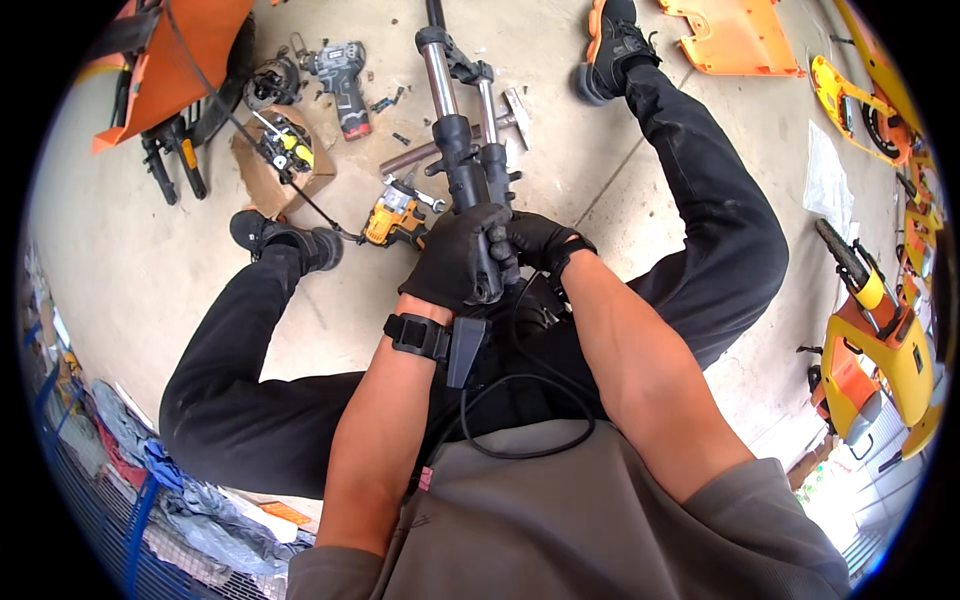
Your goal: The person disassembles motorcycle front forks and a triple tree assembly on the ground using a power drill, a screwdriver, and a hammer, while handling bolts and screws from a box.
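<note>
A front suspension fork (458, 140) with black lower legs and shiny chrome tubes lies between my legs, pointing away from me. My left hand (452, 258), in a black glove, is closed around the lower end of the fork's left leg. My right hand (540, 242), also gloved, is closed on the fork's lower end beside it, its fingers partly hidden behind my left hand. A hammer (516, 118) lies on the floor under the fork. Left of the hands are a yellow-and-black power driver (392, 214) and a wrench (428, 200).
A grey cordless driver (343, 88) and a cardboard box (262, 168) of tools stand farther left. An orange panel (735, 38) lies at the far right, and an orange body part (185, 60) at the far left. Yellow vehicle parts (890, 365) line the right side.
</note>
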Demonstrator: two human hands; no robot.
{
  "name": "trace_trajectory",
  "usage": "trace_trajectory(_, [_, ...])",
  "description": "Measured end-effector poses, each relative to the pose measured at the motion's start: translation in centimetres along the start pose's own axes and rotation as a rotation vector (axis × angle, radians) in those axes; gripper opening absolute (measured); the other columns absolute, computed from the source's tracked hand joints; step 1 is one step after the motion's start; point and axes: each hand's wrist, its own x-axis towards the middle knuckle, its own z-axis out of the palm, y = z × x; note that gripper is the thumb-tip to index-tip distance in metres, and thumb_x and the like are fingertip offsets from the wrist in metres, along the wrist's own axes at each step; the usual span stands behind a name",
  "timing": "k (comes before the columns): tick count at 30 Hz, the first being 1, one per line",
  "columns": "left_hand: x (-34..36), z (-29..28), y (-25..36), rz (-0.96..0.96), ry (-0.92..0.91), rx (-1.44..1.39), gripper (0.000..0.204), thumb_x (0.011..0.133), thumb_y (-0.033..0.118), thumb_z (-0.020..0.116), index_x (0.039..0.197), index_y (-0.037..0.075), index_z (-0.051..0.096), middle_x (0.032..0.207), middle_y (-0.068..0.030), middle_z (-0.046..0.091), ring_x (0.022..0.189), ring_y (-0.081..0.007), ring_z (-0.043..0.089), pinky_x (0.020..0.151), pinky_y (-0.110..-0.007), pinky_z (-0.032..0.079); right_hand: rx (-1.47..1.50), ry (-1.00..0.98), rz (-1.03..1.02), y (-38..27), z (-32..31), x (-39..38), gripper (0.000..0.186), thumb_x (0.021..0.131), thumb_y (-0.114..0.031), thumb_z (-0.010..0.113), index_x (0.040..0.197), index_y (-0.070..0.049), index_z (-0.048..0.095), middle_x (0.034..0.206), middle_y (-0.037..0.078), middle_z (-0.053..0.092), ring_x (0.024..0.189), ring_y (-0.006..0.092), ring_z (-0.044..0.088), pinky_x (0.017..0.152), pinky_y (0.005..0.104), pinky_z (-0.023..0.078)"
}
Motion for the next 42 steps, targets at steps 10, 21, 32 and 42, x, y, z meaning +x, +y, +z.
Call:
trace_trajectory(10, [2.1,-4.5,0.0,0.04,0.293,0.213,0.025,0.09,0.02,0.066,0.103,-0.001,0.063,0.073,-0.0037,0.059,0.057,-0.014,0.059,0.053,-0.027,0.05,-0.432,0.491,-0.109,-4.6,-0.1,-2.1,0.022,0.071,-0.017,0.076,0.079,0.001,0.065,0.065,0.008,0.064,0.053,0.0182,0.06,0.049,0.0353,0.048])
trace_trajectory(21, [5.1,-7.2,-2.5,0.113,0.428,0.581,0.03,0.08,0.021,0.071,0.095,-0.003,0.06,0.075,-0.0078,0.064,0.061,-0.0151,0.062,0.057,-0.031,0.051,-0.327,0.085,-0.207,-11.1,3.7,-6.9,0.036,0.085,-0.023,0.075,0.108,0.0,0.06,0.087,0.007,0.066,0.072,0.0149,0.066,0.065,0.0286,0.055])
trace_trajectory(32, [2.2,-4.8,-0.6,-0.092,0.118,0.327,0.056,0.104,0.05,0.035,0.127,0.003,0.056,0.113,-0.014,0.062,0.106,-0.0241,0.063,0.084,-0.039,0.055,-0.681,0.235,-0.274,-9.3,5.3,-4.7,0.037,0.077,-0.028,0.077,0.099,0.001,0.07,0.081,0.01,0.07,0.073,0.0169,0.066,0.065,0.0325,0.051])
trace_trajectory(42, [1.3,-0.7,-4.0,0.088,-0.223,-0.116,0.066,0.099,0.061,0.04,0.131,0.004,0.049,0.115,-0.009,0.062,0.1,-0.0183,0.064,0.086,-0.032,0.055,-0.842,0.367,-0.335,-9.9,8.1,-6.7,0.033,0.078,-0.024,0.071,0.099,0.002,0.071,0.081,0.016,0.071,0.072,0.0187,0.067,0.068,0.0338,0.052])
